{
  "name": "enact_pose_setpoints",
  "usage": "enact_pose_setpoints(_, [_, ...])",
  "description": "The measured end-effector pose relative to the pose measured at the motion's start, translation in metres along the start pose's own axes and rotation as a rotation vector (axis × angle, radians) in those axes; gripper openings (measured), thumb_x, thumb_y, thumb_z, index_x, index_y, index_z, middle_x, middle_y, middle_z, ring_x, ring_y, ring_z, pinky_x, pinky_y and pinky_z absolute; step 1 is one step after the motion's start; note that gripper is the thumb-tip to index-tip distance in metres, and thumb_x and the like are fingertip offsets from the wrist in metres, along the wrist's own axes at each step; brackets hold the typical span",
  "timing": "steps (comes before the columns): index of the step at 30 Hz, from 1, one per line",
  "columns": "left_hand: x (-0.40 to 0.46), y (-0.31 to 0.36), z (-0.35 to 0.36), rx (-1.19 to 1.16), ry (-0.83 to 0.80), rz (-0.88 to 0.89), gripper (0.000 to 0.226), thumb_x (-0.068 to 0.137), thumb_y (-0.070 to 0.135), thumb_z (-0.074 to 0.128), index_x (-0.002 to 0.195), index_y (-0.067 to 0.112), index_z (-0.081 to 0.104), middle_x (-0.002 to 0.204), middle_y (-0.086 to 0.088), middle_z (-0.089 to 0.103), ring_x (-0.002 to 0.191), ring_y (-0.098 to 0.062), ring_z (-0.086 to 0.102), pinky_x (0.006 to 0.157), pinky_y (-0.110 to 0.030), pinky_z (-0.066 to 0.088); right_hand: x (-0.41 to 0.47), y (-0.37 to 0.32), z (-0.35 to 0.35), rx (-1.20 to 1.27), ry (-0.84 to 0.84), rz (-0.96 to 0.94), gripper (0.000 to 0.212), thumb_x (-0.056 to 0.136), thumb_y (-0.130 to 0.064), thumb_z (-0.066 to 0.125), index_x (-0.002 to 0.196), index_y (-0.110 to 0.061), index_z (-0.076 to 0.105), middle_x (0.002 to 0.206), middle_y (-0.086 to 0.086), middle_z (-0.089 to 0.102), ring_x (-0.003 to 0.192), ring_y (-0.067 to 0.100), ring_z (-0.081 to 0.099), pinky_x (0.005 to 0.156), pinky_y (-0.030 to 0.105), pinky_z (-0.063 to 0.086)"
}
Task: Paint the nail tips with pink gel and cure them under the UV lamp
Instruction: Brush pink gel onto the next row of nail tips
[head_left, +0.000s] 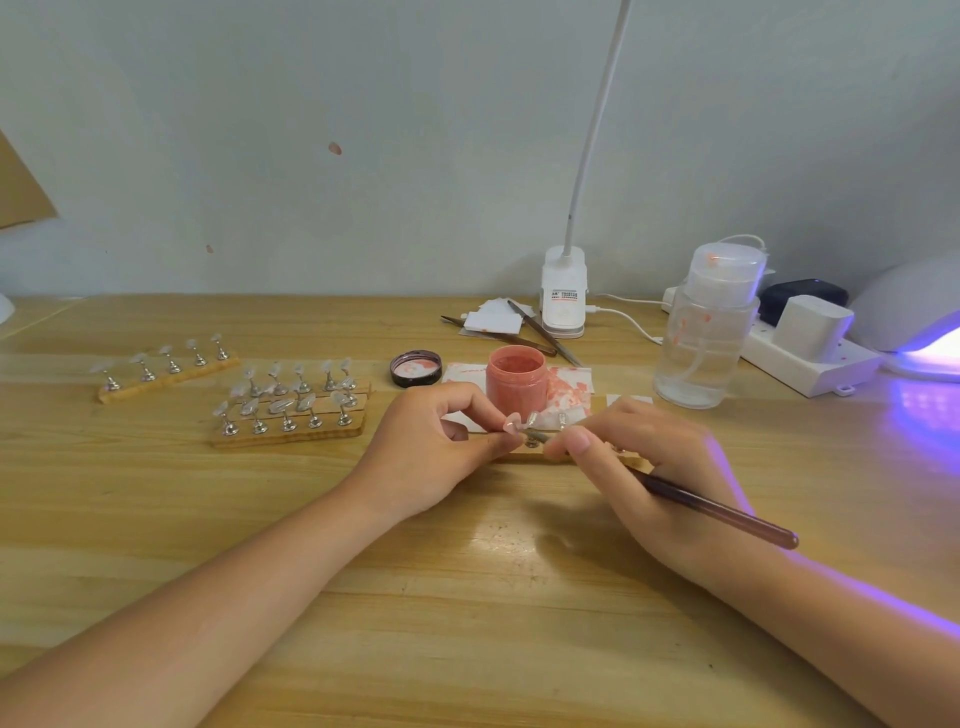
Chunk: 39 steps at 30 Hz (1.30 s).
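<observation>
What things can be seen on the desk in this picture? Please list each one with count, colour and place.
pink gel jar: one, pink, open, desk centre.
jar lid: one, black, left of the jar.
nail tip stands: several wooden strips with clear tips, desk left.
nail tip: one, pinkish, at the left fingertips.
brush: one, dark brown, in the right hand.
spare brushes: two, dark, behind the jar.
pump bottle: one, clear, right of the jar.
UV lamp: one, white, glowing violet, far right.
desk lamp: one, white, at the wall.
power strip: one, white, beside the UV lamp.
left hand: pinches the nail tip.
right hand: holds the brush.
</observation>
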<state>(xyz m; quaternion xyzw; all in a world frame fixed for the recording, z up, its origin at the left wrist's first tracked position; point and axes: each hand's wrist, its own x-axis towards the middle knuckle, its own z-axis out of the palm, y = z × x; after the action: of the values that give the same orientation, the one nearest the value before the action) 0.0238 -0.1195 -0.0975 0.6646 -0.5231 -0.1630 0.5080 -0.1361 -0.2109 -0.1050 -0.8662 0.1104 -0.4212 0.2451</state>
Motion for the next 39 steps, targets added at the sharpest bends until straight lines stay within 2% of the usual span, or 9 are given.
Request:
enact_pose_setpoints(5, [0.0013,-0.0048,0.0008,-0.014,0.015,-0.016,0.013,0.074,0.021,0.074,0.068,0.013,0.066,0.037,0.012,0.05,0.037,-0.002,0.03,0.044,-0.01,0.024,-0.0013,-0.0014,-0.001,0.084,-0.069,-0.075,0.042,0.091,-0.04,0.043,0.073,-0.018,0.073,0.068,-0.027,0.054,0.065,-0.003,0.053,0.062,0.01,0.038])
enact_pose_setpoints(9, [0.0031,-0.006,0.0004,-0.096,0.011,-0.026,0.007,0.066,0.023,0.075,0.071,0.018,0.072,0.072,0.002,0.072,0.062,-0.019,0.055,0.064,-0.027,0.043,-0.0014,0.0003,-0.0026,0.091,0.057,-0.067,0.041,0.091,-0.039,0.043,0.076,-0.015,0.072,0.07,-0.018,0.059,0.068,0.002,0.056,0.064,0.016,0.042])
enact_pose_setpoints(12, [0.0026,-0.0038,-0.0001,-0.092,-0.023,0.045,0.005,0.072,0.008,0.073,0.075,0.013,0.074,0.083,0.002,0.072,0.058,0.004,0.056,0.056,-0.011,0.041,-0.0008,0.0009,-0.0015,0.043,0.081,-0.042,0.039,0.09,-0.042,0.044,0.079,-0.018,0.072,0.071,-0.017,0.059,0.072,0.002,0.055,0.066,0.014,0.04])
enact_pose_setpoints(18, [0.0019,-0.0015,0.0018,-0.119,-0.027,0.103,0.022,0.073,-0.002,0.069,0.083,0.017,0.071,0.082,0.002,0.069,0.046,0.011,0.049,0.048,0.0,0.033,0.0002,0.0023,0.0003,-0.003,0.049,-0.021,0.029,0.088,-0.04,0.048,0.082,-0.024,0.072,0.073,-0.028,0.054,0.076,-0.004,0.052,0.067,0.009,0.038])
enact_pose_setpoints(26, [0.0043,-0.0099,0.002,-0.142,-0.009,0.044,0.015,0.072,0.006,0.071,0.074,0.021,0.073,0.074,0.012,0.07,0.071,-0.005,0.062,0.064,-0.015,0.048,-0.0019,0.0007,-0.0014,0.094,0.023,-0.043,0.044,0.092,-0.042,0.04,0.072,-0.02,0.072,0.067,-0.028,0.055,0.067,-0.001,0.056,0.064,0.011,0.04])
enact_pose_setpoints(29, [0.004,-0.0067,0.0023,-0.136,-0.004,0.044,0.01,0.068,0.021,0.07,0.076,0.021,0.073,0.079,0.007,0.071,0.063,-0.009,0.059,0.057,-0.015,0.045,-0.0003,0.0012,-0.001,0.049,0.072,-0.025,0.037,0.09,-0.039,0.044,0.079,-0.019,0.072,0.07,-0.021,0.058,0.072,0.001,0.055,0.065,0.014,0.04])
enact_pose_setpoints(32, [0.0029,-0.0048,0.0013,-0.118,-0.026,0.081,0.016,0.073,0.007,0.07,0.083,0.02,0.072,0.08,0.003,0.069,0.047,0.004,0.049,0.048,-0.004,0.034,0.0009,0.0017,0.0009,-0.013,0.043,-0.03,0.034,0.088,-0.04,0.045,0.082,-0.02,0.073,0.07,-0.025,0.055,0.073,-0.001,0.052,0.064,0.013,0.039])
enact_pose_setpoints(36, [0.0029,-0.0072,-0.0005,-0.08,-0.015,0.075,0.019,0.075,0.003,0.07,0.077,0.022,0.072,0.078,0.007,0.066,0.041,-0.001,0.035,0.046,-0.006,0.029,-0.0013,0.0017,0.0011,0.037,0.027,-0.079,0.05,0.093,-0.048,0.037,0.073,-0.021,0.073,0.064,-0.021,0.056,0.063,0.004,0.054,0.06,0.021,0.041])
enact_pose_setpoints(39, [0.0037,-0.0068,-0.0003,-0.063,-0.013,0.085,0.018,0.075,0.005,0.07,0.077,0.023,0.072,0.081,0.004,0.067,0.041,-0.003,0.032,0.046,-0.006,0.028,-0.0003,0.0003,-0.0002,0.039,0.068,-0.079,0.044,0.093,-0.043,0.04,0.077,-0.019,0.073,0.07,-0.026,0.054,0.069,0.0,0.054,0.063,0.015,0.041])
